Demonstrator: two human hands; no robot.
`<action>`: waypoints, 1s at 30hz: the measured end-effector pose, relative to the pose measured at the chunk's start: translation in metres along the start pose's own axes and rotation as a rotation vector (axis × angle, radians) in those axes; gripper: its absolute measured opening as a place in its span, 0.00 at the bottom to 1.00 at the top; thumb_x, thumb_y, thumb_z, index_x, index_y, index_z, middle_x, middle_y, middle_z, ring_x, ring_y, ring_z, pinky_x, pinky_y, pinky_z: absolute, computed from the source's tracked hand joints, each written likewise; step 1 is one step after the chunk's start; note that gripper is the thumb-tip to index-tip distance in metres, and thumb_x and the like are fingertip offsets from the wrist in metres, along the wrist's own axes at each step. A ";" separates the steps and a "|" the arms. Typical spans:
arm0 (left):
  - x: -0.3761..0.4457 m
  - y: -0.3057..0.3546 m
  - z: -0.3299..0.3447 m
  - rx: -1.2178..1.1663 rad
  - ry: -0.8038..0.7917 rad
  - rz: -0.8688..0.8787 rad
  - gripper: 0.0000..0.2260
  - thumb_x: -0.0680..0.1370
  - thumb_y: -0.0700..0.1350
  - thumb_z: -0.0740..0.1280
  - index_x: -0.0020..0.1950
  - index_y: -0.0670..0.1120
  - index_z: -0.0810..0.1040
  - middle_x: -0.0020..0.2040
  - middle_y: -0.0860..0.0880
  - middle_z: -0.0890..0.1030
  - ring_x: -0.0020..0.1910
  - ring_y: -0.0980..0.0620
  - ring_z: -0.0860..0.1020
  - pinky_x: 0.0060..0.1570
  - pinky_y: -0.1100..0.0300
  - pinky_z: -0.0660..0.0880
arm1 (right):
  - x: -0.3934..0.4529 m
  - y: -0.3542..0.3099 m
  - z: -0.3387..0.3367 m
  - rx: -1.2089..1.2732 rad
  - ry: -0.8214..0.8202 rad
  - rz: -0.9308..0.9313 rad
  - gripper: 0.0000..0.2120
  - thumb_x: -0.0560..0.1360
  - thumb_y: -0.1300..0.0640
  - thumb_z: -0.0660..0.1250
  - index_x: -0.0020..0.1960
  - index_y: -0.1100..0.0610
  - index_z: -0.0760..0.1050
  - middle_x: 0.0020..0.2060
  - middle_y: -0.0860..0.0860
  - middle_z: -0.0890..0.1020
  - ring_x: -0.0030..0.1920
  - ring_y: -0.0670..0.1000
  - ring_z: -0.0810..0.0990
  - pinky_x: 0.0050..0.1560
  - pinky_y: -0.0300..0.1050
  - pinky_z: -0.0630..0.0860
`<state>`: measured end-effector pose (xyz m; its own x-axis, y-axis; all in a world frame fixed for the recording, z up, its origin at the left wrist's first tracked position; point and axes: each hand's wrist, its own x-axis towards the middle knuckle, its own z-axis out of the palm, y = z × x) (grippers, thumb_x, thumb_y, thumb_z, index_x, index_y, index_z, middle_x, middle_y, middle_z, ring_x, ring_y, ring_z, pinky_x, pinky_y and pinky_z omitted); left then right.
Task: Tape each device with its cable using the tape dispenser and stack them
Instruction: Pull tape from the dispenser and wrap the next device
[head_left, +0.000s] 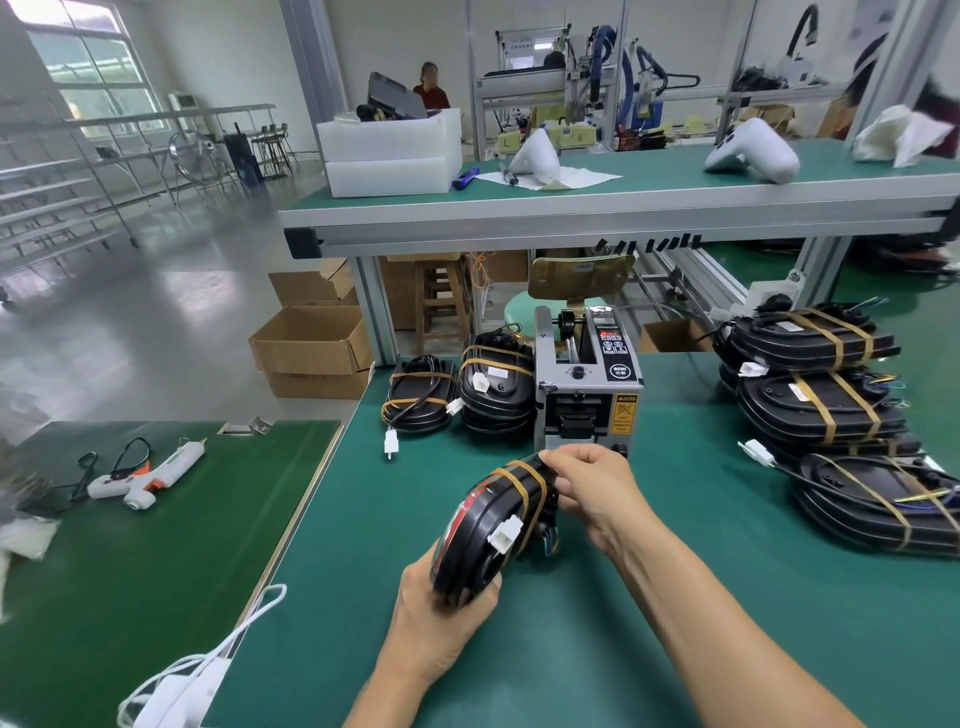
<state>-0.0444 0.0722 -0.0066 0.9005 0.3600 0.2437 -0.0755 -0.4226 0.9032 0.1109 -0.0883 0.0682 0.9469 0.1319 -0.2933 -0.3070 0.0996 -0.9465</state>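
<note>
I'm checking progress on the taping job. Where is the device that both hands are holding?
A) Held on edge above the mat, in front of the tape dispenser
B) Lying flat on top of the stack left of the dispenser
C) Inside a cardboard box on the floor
A: the left hand and right hand hold the taped device on edge just in front of the tape dispenser.

Two bare forearms, hands (447, 597) seemingly ungloved
</note>
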 end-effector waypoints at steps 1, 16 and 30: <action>0.000 0.000 0.000 0.003 -0.001 -0.001 0.09 0.69 0.56 0.76 0.45 0.57 0.81 0.35 0.52 0.81 0.34 0.58 0.74 0.39 0.63 0.76 | 0.000 0.000 0.002 0.000 0.027 -0.006 0.03 0.77 0.62 0.73 0.48 0.59 0.79 0.29 0.50 0.77 0.25 0.45 0.71 0.26 0.38 0.69; 0.000 0.000 -0.001 -0.015 -0.038 -0.010 0.11 0.69 0.54 0.76 0.50 0.59 0.84 0.40 0.48 0.84 0.36 0.57 0.77 0.42 0.62 0.78 | -0.010 0.006 -0.005 -0.015 -0.230 -0.015 0.14 0.77 0.43 0.74 0.49 0.54 0.86 0.51 0.55 0.88 0.52 0.51 0.84 0.55 0.49 0.81; 0.002 0.012 0.001 -0.073 -0.115 0.050 0.33 0.70 0.47 0.80 0.71 0.69 0.76 0.63 0.59 0.86 0.61 0.60 0.84 0.58 0.72 0.76 | -0.018 0.012 -0.013 -0.191 -0.123 -0.275 0.14 0.79 0.40 0.68 0.50 0.50 0.82 0.42 0.47 0.87 0.43 0.48 0.84 0.46 0.44 0.77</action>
<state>-0.0435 0.0667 0.0046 0.9376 0.2410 0.2506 -0.1483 -0.3746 0.9152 0.0915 -0.1025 0.0600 0.9694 0.2448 -0.0170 -0.0083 -0.0364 -0.9993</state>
